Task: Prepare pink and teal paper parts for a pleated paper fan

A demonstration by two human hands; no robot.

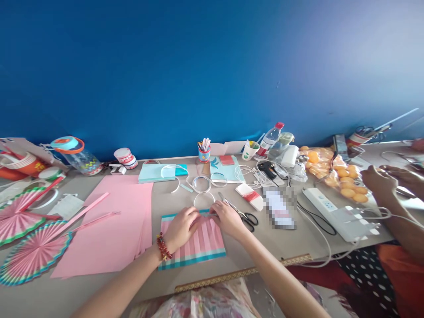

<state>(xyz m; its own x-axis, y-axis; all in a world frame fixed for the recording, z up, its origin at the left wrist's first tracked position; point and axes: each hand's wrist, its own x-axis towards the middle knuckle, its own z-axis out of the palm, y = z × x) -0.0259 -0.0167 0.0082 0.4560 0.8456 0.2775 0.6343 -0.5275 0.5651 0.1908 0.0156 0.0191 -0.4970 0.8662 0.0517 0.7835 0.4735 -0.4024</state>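
Note:
A pink pleated paper sheet with teal borders (198,247) lies on the table in front of me. My left hand (181,227) rests on its upper left part, fingers curled and pressing the far edge. My right hand (228,218) presses the same far edge from the right, fingers bent down on the fold. Both hands pinch the pleats near the top border. A red bead bracelet (163,247) sits on my left wrist.
Scissors (243,214) lie just right of my right hand. Pink paper sheets (112,225) and finished pink fans (29,254) lie to the left. A power strip (338,214), cables, a bottle (270,139) and orange balls (341,179) are right, where another person's hands (384,181) work.

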